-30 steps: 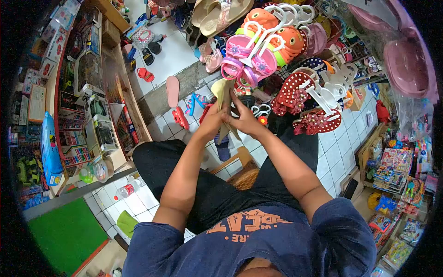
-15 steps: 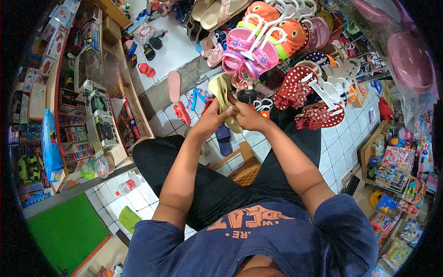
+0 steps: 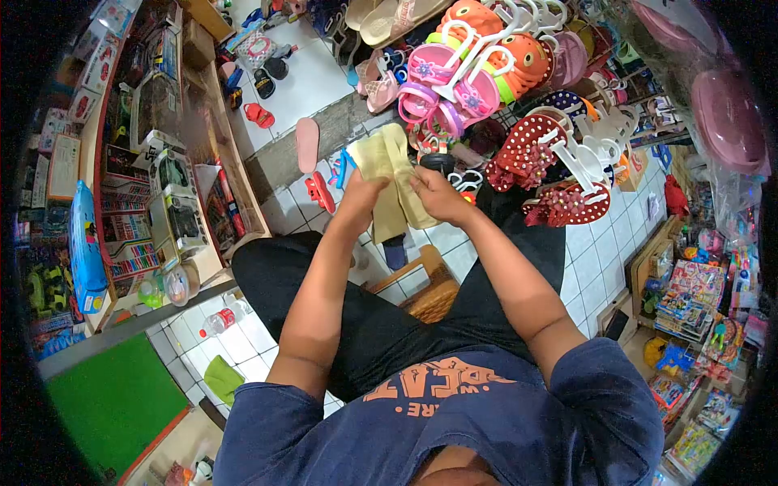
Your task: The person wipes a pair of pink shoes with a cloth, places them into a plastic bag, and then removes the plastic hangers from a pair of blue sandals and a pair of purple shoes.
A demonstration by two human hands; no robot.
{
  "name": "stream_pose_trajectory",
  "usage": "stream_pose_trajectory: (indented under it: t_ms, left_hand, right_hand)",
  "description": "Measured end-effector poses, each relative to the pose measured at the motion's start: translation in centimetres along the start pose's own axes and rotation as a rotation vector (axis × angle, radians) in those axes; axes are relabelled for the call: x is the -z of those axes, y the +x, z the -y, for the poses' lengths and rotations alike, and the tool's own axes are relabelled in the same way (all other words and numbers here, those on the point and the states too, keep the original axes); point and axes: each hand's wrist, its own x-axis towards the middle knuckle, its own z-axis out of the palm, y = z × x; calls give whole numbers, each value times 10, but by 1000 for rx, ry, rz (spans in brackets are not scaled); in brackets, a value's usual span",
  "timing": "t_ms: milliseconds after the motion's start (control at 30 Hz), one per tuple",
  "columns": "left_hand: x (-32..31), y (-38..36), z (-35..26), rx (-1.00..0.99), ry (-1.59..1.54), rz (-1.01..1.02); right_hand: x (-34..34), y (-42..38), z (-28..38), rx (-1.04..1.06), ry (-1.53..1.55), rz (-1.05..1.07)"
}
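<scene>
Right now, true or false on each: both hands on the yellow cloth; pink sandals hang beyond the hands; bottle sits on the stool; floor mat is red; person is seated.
1. Both the left hand and right hand hold the yellow cloth. True.
2. Pink sandals hang on white hangers beyond the hands. True.
3. The plastic bottle sits on the wooden stool. False: it lies on the tiled floor.
4. The floor mat is red. False: it is green.
5. The person is seated. True.
</scene>
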Motion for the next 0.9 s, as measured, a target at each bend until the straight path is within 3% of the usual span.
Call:
stream_pose_trajectory:
  t_ms: [100,167,300,433,467,500,567,700,767,900]
  left_hand:
    - [11,3,-7,106,-87,-89]
    - [19,3,-11,-5,-114,-107]
    - [25,4,-15,-58,-145,-103]
    - [18,4,-7,-107,-109,-33]
    - [12,5,-2,-134,-44,9]
    - [8,5,2,-160,22,52]
    - [1,4,10,-134,93,84]
    - [-8,5,24,-215,-88,70]
    - [-8,0,15,-70,-405,189]
    - [-2,-2,12,-129,-226,152]
  right_hand:
    - [1,6,-8,-65,45,-149]
    - [4,11,-18,-75,201,-343]
    - [9,11,-11,-22,274,-440]
    - [1,7,2,103,152,-330]
    - [1,2,12,87,-122,-251]
    - [-10,10,13,60,100,-131]
    - [-21,4,15,399,-246,-163]
    - [-27,5,3,378,-291,-219]
    - [-26,2,1,343,-564,-232]
    - [-29,-6,23,234,-674,-161]
